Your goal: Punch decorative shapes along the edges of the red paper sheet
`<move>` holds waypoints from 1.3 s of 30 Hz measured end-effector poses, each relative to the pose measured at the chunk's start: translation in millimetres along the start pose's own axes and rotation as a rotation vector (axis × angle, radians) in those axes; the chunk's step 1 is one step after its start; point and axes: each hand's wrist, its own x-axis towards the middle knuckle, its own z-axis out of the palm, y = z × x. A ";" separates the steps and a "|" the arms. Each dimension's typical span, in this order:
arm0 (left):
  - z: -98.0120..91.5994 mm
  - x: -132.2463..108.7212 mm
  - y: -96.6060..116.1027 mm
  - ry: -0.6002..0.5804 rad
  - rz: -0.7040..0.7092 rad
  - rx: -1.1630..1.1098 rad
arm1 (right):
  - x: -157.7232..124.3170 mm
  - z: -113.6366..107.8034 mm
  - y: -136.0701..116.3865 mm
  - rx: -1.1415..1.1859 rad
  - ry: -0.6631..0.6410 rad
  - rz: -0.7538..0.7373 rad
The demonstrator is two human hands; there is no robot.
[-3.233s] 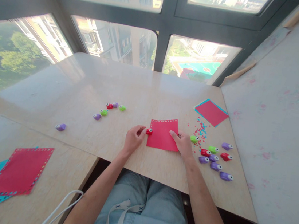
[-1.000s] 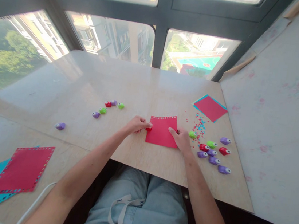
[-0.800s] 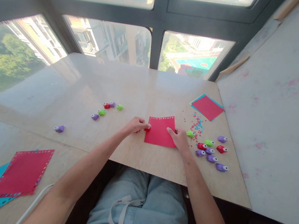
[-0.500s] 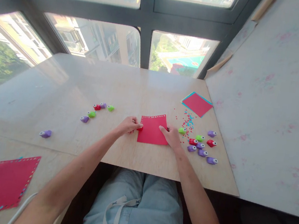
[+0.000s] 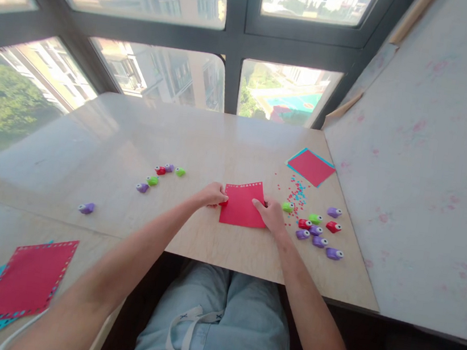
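A red paper square (image 5: pixel 241 205) with a row of punched holes along its top edge lies between my hands. My left hand (image 5: pixel 214 195) is closed on a small red punch (image 5: pixel 224 201) at the paper's left edge. My right hand (image 5: pixel 270 211) grips the right edge of the sheet, thumb on top and fingers beneath. Just right of that hand sits a green punch (image 5: pixel 288 207). Several purple, red and green punches (image 5: pixel 320 241) stand farther right, near scattered red and blue paper dots (image 5: pixel 298 194).
Red and blue sheets (image 5: pixel 312 167) lie stacked at the back right. Several more punches (image 5: pixel 152 180) stand left of centre, and a purple one (image 5: pixel 87 208) sits farther left. Hole-edged red paper (image 5: pixel 26 279) overlaps blue sheets at the lower left. A patterned wall bounds the right side.
The camera view has shifted slightly, so the whole scene sits a little farther right. Both hands keep their hold at the paper's edges.
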 end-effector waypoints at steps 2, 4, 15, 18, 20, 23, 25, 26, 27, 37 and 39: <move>-0.7 1.9 4.4 -0.019 -0.037 0.035 | 0.0 -0.2 -0.5 -0.011 0.007 -0.006; -1.3 2.9 8.1 -0.032 -0.065 0.062 | 0.1 -0.5 -1.1 -0.020 0.007 -0.008; 1.1 7.7 15.4 -0.045 -0.146 0.097 | -1.0 -1.4 -2.1 -0.013 0.001 -0.016; -1.4 6.2 13.5 -0.059 -0.146 0.080 | -1.6 -1.3 -1.9 -0.007 0.006 -0.018; -2.9 6.1 11.5 -0.066 -0.145 0.068 | -1.6 -1.2 -1.4 -0.008 0.011 -0.016; -4.3 8.4 7.6 -0.078 -0.145 0.041 | -1.6 -0.8 -0.6 -0.014 0.022 -0.013; -5.2 10.6 4.4 -0.092 -0.145 0.013 | -1.7 -0.5 -0.3 -0.014 0.030 -0.014; -5.9 11.6 2.6 -0.099 -0.144 -0.003 | -1.8 -0.4 -0.2 -0.013 0.034 -0.015; -6.7 12.3 0.6 -0.108 -0.144 -0.022 | -1.9 -0.3 -0.2 -0.011 0.038 -0.016; -16.2 4.5 -20.6 -0.223 -0.062 -0.281 | -2.6 -0.7 1.4 -0.014 0.024 -0.014; -16.1 2.7 -23.4 -0.236 -0.035 -0.320 | -3.1 -1.0 1.4 -0.005 0.019 -0.008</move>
